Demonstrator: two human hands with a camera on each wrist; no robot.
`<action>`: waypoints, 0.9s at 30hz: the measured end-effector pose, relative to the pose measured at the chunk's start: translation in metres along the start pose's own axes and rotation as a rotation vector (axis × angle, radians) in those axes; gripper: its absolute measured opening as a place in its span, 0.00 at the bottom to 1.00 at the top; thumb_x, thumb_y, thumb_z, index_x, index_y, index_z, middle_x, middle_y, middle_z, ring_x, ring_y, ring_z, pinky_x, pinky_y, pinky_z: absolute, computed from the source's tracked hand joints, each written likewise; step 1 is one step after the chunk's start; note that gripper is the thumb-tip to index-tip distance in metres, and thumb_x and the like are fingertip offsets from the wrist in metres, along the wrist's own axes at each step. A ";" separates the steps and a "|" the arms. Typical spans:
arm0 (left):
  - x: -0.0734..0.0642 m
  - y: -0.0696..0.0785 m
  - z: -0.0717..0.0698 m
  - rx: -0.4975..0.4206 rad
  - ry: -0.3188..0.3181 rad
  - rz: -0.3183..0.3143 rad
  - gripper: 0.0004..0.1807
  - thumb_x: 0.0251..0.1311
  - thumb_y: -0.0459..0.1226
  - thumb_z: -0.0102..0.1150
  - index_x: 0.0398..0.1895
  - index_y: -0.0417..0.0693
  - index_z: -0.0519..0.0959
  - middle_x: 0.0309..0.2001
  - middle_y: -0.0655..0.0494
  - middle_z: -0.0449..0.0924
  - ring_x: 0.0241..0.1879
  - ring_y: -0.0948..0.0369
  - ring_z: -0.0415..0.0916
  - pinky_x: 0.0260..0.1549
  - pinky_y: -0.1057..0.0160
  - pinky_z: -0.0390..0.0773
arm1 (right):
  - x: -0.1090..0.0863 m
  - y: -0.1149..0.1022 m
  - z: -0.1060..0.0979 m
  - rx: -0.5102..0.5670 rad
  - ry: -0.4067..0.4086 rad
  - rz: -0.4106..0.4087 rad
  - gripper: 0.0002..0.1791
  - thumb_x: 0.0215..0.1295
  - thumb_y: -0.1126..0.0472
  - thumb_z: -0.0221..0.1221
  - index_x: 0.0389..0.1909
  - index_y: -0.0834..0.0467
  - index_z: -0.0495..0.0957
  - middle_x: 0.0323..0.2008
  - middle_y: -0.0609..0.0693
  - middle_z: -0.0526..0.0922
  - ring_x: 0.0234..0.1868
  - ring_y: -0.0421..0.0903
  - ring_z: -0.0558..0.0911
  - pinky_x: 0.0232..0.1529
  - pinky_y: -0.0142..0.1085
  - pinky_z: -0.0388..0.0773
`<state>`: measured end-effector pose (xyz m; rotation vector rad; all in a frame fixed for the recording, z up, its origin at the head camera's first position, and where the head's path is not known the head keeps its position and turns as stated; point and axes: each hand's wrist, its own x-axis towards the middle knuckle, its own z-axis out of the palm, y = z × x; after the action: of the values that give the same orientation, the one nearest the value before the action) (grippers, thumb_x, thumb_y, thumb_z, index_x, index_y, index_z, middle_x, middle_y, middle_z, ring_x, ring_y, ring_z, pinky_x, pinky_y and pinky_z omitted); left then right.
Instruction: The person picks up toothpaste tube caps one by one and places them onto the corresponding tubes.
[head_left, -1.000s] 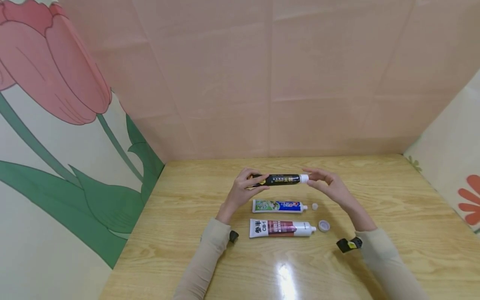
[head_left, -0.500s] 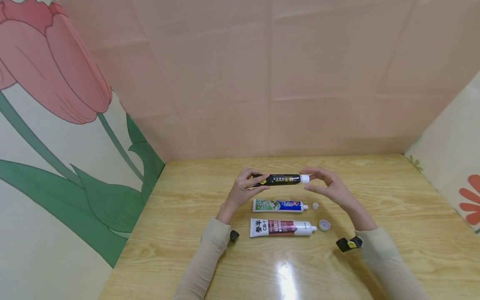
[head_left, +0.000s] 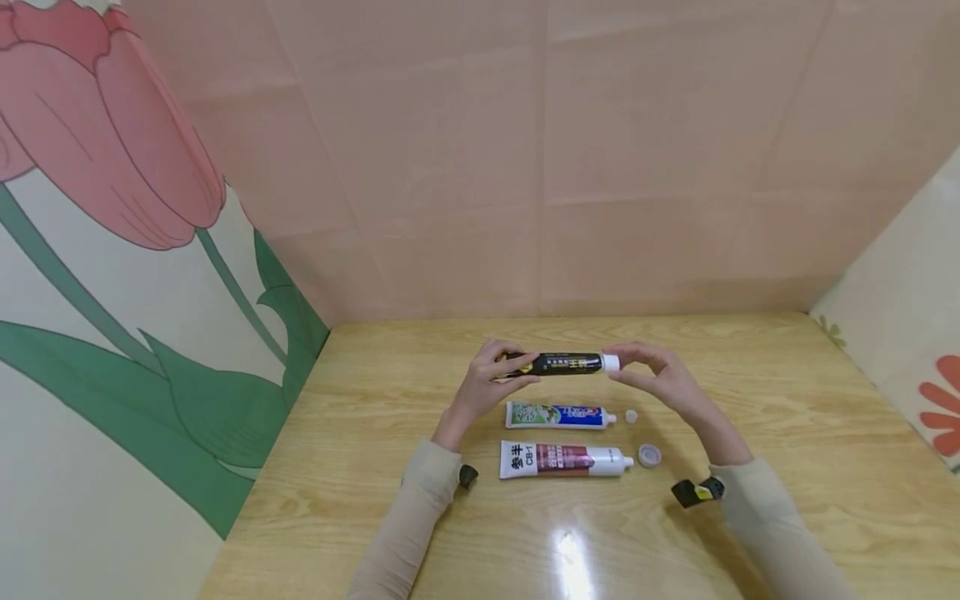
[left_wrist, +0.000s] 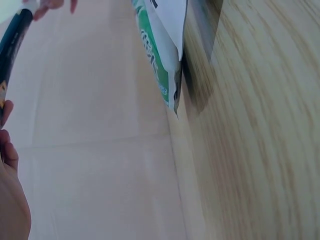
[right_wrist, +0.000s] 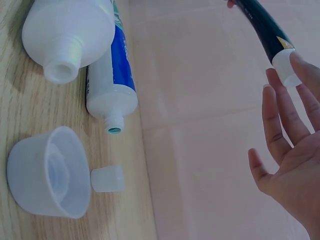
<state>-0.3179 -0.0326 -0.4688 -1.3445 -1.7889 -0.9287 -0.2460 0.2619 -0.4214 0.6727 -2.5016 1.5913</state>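
My left hand (head_left: pixel 480 379) grips the tail end of a black toothpaste tube (head_left: pixel 566 363), which is held level above the table. At the tube's right end sits a white cap (right_wrist: pixel 286 67), pinched between the thumb and fingertips of my right hand (head_left: pixel 663 375). The other fingers of that hand are spread in the right wrist view. Nearer me lie a green and blue toothpaste tube (head_left: pixel 558 415) and a white and maroon toothpaste tube (head_left: pixel 566 460), both uncapped with nozzles pointing right. A small white cap (head_left: pixel 631 416) and a wider white cap (head_left: pixel 649 455) rest beside those nozzles.
The wooden table (head_left: pixel 360 500) meets a pink cloth backdrop (head_left: pixel 450 167) behind. A tulip-printed panel (head_left: pixel 150 417) stands at the left, and a panel with a red flower (head_left: pixel 937 400) at the right. Both wrists wear black camera mounts.
The right thumb and fingertips have shifted slightly left along the white cap of the black tube. The left hand and the tubes on the table keep their places.
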 end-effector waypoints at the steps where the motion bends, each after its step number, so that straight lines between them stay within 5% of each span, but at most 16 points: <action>1: 0.000 0.000 0.000 0.003 -0.001 0.001 0.20 0.48 0.39 0.69 0.47 0.44 0.81 0.41 0.53 0.76 0.37 0.61 0.68 0.33 0.68 0.67 | 0.000 0.000 0.000 -0.002 0.002 0.003 0.17 0.60 0.65 0.61 0.51 0.60 0.76 0.44 0.49 0.79 0.46 0.38 0.74 0.53 0.53 0.63; 12: 0.005 0.006 -0.003 -0.014 -0.016 -0.002 0.22 0.44 0.35 0.71 0.46 0.42 0.81 0.40 0.52 0.77 0.40 0.60 0.69 0.33 0.70 0.68 | 0.001 0.020 -0.001 -0.030 0.030 0.067 0.16 0.62 0.59 0.59 0.52 0.55 0.77 0.50 0.47 0.78 0.48 0.37 0.74 0.50 0.49 0.66; 20: 0.005 0.005 -0.002 -0.017 -0.013 -0.006 0.21 0.46 0.37 0.70 0.47 0.43 0.81 0.41 0.53 0.77 0.39 0.61 0.70 0.35 0.68 0.69 | 0.003 0.024 -0.002 0.089 -0.003 0.032 0.15 0.66 0.60 0.54 0.51 0.61 0.76 0.33 0.52 0.86 0.42 0.42 0.81 0.55 0.62 0.62; 27: 0.006 0.008 -0.002 -0.018 0.006 -0.033 0.22 0.44 0.37 0.71 0.46 0.43 0.82 0.40 0.54 0.77 0.39 0.61 0.70 0.36 0.67 0.70 | 0.005 0.022 0.001 0.050 0.013 0.050 0.17 0.70 0.56 0.49 0.52 0.60 0.76 0.30 0.50 0.85 0.38 0.43 0.81 0.50 0.39 0.70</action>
<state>-0.3110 -0.0297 -0.4611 -1.3260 -1.8074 -0.9677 -0.2591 0.2678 -0.4383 0.6081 -2.4965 1.6745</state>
